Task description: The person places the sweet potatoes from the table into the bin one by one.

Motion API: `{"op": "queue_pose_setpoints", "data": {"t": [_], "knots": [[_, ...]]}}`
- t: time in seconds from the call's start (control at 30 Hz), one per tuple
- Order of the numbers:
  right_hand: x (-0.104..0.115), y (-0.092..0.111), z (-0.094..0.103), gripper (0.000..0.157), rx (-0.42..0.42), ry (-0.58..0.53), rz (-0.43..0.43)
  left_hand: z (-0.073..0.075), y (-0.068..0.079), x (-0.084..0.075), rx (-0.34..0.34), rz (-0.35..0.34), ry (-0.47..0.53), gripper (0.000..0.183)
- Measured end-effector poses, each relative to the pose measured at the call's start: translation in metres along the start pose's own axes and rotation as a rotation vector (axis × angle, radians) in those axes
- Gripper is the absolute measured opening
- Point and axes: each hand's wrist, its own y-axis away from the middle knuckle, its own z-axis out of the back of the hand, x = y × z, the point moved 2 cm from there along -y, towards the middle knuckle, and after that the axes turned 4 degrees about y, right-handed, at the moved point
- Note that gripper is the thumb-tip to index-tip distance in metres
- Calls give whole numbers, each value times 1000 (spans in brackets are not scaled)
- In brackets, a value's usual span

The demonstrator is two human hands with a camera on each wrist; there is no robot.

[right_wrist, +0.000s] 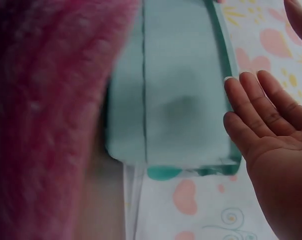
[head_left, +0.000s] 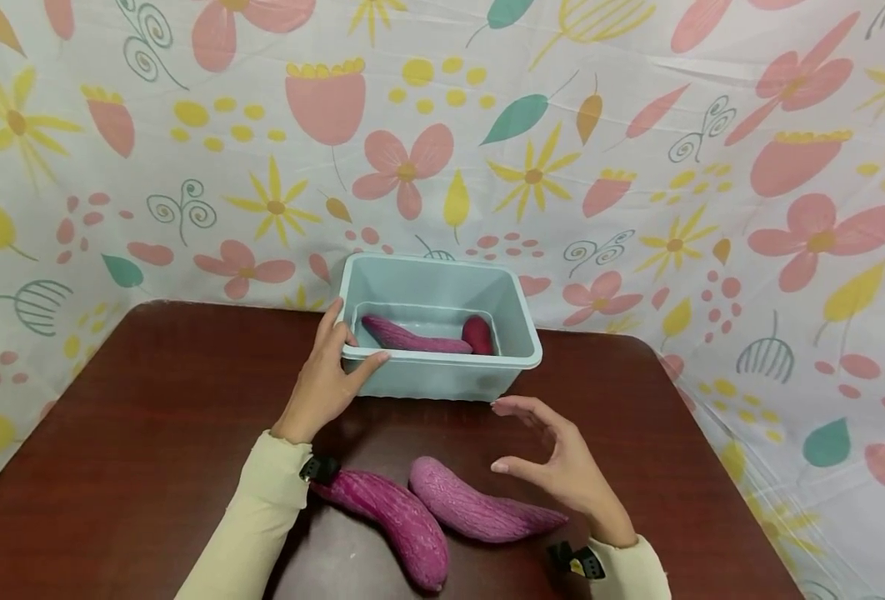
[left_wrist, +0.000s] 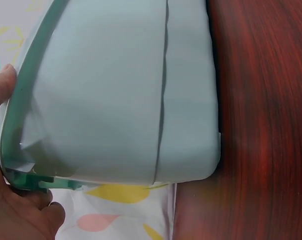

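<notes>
A pale blue-green plastic bin [head_left: 435, 379] stands at the back of the table. My left hand [head_left: 322, 379] grips its front left corner, thumb over the front rim and fingers at the side; the left wrist view shows the fingertips curled under the rim [left_wrist: 21, 125]. Inside lie a long purple vegetable [head_left: 412, 335] and a dark red one [head_left: 477, 333], partly hidden by the front wall. My right hand [head_left: 558, 458] hovers empty before the bin, fingers spread and loosely bent. Below the hands lie two curved purple vegetables, a darker one [head_left: 401, 517] and a paler one [head_left: 480, 504].
The dark reddish-brown wooden table [head_left: 150, 467] carries everything. Behind it hangs a white cloth [head_left: 487, 167] printed with flowers and leaves, close to the bin's back. In the right wrist view, a blurred purple vegetable [right_wrist: 46, 110] fills the left side.
</notes>
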Motion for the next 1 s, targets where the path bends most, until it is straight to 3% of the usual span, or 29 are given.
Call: {"op": "queue_pose_setpoints", "data": {"t": [0.17,0.4,1.0], "knots": [[-3,-1,-17,71,64,51,41,-1,-1,0,9,8,3,47],[-5,-3,-40,76,178,36,99,0,-2,0,-9,-14,2,46],[-9,0,-58,88,308,123,37,1,0,0,-13,-29,-17,45]]}}
